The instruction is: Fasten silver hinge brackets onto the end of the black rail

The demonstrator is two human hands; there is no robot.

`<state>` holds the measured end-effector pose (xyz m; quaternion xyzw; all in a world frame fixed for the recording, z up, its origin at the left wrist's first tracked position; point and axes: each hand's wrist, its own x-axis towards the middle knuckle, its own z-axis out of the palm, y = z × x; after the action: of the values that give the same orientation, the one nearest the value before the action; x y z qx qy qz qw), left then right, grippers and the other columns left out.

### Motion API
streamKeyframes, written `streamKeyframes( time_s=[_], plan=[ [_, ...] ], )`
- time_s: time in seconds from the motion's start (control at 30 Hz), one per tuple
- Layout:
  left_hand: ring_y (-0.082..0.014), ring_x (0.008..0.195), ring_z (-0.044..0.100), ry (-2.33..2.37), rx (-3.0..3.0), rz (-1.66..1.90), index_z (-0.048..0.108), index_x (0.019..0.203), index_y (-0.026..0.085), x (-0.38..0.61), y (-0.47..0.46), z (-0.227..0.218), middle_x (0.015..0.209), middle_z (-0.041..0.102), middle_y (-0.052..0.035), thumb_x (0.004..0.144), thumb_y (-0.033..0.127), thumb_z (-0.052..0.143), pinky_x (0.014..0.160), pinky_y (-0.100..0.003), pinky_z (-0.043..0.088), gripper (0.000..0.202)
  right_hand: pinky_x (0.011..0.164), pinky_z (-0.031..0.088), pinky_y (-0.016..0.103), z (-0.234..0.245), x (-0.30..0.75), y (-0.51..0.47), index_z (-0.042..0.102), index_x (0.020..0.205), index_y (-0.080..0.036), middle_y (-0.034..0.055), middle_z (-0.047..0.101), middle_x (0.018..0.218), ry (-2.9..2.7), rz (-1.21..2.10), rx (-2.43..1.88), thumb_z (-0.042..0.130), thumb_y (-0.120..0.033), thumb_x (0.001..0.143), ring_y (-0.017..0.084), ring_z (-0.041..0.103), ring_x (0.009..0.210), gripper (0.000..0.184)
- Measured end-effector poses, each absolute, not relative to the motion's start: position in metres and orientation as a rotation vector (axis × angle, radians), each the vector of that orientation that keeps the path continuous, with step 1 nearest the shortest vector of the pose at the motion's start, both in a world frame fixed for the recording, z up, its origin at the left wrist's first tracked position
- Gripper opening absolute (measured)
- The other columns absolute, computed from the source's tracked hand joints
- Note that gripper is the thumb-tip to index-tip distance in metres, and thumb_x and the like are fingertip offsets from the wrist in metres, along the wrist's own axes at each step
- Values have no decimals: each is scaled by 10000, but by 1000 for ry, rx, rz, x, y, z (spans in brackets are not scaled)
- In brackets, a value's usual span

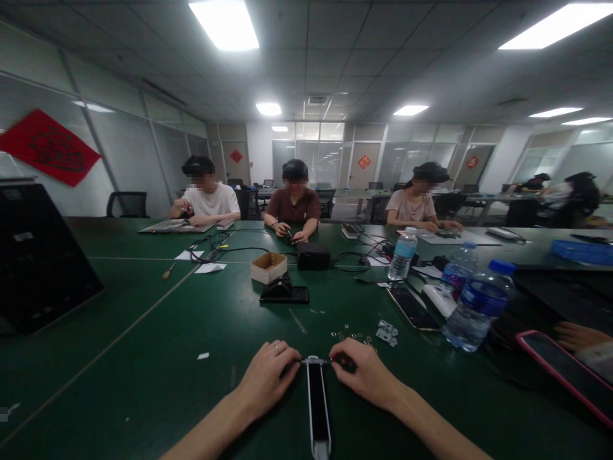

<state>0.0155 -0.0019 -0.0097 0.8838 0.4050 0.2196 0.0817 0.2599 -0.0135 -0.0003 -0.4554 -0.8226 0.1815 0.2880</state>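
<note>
Head view: the left hand [265,378] and right hand [358,373] curl in from either side, fingertips seeming to pinch a thin metal rod [316,361] across the far end of a metal-edged black bar [317,402], its long axis pointing away from the person. Small metal parts [353,336] lie just beyond the right hand.

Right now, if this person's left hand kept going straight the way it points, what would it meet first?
Probably the thin metal crosspiece on the end of the long black strip; the left hand looks at or touching it, though depth is hard to judge.
</note>
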Motion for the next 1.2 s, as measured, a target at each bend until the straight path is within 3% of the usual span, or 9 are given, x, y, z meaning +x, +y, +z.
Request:
streamKeyframes(
  time_s=[0.53,0.83,1.2],
  plan=[
    [-186,838,591,1206,2674,617,624,943,197,17,0,-10,913,655,-26,910,124,501,732,-297,418,147,624,476,242,-12,254,-10,660,927,-183,13,647,820,-2171,575,-1231,570,-153,801,134,583,696,158],
    [-187,823,587,1203,2667,631,626,936,200,17,0,-10,909,654,-28,909,126,489,718,-299,416,158,636,484,256,-10,250,-12,639,985,-190,21,652,894,-2153,585,-1231,610,-174,796,146,590,732,193],
    [-189,836,583,1189,2653,643,629,940,199,16,0,-9,914,654,-32,908,129,476,717,-299,422,172,638,490,258,-8,249,-12,652,931,-187,25,652,877,-2176,559,-1242,585,-198,831,147,591,739,121]
  ],
)
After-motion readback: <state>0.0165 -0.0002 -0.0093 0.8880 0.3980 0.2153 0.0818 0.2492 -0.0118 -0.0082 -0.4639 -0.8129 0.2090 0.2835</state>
